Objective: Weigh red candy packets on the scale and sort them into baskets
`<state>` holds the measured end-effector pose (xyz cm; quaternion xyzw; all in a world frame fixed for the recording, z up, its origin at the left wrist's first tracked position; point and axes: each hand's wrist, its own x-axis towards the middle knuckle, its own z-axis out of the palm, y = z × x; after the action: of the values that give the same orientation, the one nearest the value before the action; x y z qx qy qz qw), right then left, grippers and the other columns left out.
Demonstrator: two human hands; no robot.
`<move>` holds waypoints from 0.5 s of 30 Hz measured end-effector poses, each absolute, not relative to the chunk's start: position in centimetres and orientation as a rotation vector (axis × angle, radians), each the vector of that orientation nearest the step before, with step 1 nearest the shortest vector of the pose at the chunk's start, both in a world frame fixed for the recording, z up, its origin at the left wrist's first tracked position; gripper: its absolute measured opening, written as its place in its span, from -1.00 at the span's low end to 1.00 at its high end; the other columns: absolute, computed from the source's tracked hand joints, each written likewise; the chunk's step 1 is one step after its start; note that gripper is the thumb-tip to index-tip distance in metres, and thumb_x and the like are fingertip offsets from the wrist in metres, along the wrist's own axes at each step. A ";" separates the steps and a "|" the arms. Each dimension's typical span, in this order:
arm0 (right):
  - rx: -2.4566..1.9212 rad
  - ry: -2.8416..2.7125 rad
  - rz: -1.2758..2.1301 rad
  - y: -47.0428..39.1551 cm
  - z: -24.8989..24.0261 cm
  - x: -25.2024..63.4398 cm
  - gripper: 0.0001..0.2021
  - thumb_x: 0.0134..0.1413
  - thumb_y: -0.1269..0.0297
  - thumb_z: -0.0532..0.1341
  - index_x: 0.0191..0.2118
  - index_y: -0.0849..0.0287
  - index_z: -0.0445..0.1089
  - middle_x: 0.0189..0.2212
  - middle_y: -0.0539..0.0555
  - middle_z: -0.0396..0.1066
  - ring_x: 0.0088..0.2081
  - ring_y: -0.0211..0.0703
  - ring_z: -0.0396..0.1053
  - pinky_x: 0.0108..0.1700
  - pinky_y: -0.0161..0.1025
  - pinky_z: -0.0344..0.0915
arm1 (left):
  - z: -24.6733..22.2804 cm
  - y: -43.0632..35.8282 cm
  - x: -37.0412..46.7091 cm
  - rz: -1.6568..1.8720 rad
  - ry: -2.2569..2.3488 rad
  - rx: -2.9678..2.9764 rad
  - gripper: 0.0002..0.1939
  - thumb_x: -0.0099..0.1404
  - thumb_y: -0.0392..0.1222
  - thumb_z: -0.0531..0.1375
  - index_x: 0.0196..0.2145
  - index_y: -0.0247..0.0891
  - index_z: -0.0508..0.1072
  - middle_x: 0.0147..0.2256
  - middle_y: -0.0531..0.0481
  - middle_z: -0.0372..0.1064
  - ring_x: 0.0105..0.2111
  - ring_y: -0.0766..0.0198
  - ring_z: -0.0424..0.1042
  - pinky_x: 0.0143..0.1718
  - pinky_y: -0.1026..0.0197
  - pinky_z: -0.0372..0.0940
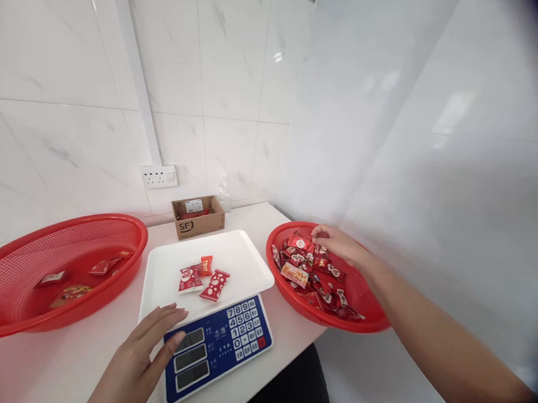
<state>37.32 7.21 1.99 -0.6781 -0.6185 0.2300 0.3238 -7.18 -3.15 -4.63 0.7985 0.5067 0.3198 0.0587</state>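
Observation:
My left hand (145, 343) is open, fingers stretched out over the near left edge of the white scale tray (240, 257) and the display end of the blue scale panel (220, 345). Three red wrapped snack packets (215, 285) lie on the tray, near its middle. On the right, my right hand (336, 241) reaches into a red plastic basket (297, 305), its fingers curled together at the far side of a pile of red snack packets (311, 265). What is between those fingers is too small to make out. One paler orange packet (295, 274) lies on the pile.
A larger red basket (131, 251) with a few packets stands at the left. Behind the scale is a small cardboard box (201, 225), with clear plastic (224, 196) beside it. The white table (286, 351) meets a tiled wall with a power socket (159, 176).

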 end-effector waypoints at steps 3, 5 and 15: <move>-1.649 -1.694 0.673 7.0 3.5 33.0 -0.93 -0.06 0.31 0.12 -0.37 0.11 0.27 -0.43 -0.07 0.37 -0.41 -0.26 0.32 -0.34 -0.32 0.23 | -3.7 -3.5 -6.2 0.944 1.494 2.443 -0.67 0.29 0.05 0.05 -0.06 -0.03 0.44 -0.04 0.03 0.43 -0.01 0.14 0.40 -0.06 0.16 0.38; -1.584 -1.763 0.739 6.9 3.9 29.9 -0.94 -0.08 0.33 0.13 -0.38 0.12 0.28 -0.43 -0.06 0.38 -0.41 -0.25 0.33 -0.35 -0.32 0.23 | -3.1 -3.8 -5.8 0.917 1.455 2.476 -0.69 0.30 0.02 0.06 -0.07 -0.04 0.45 -0.06 0.03 0.45 -0.03 0.15 0.41 -0.05 0.15 0.38; -1.429 -1.976 0.753 8.2 1.8 20.0 -0.85 0.01 0.38 0.13 -0.24 0.12 0.34 -0.35 -0.01 0.41 -0.36 -0.23 0.38 -0.22 -0.24 0.26 | -2.4 -5.0 -6.6 0.838 1.512 2.455 -0.70 0.31 -0.03 0.06 -0.06 -0.04 0.44 -0.06 0.03 0.45 -0.02 0.15 0.41 -0.03 0.10 0.37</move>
<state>20.00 8.20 1.85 -0.5358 -0.7408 0.2822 0.2906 -6.57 -4.98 -2.42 0.8156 0.5024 0.2785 0.0693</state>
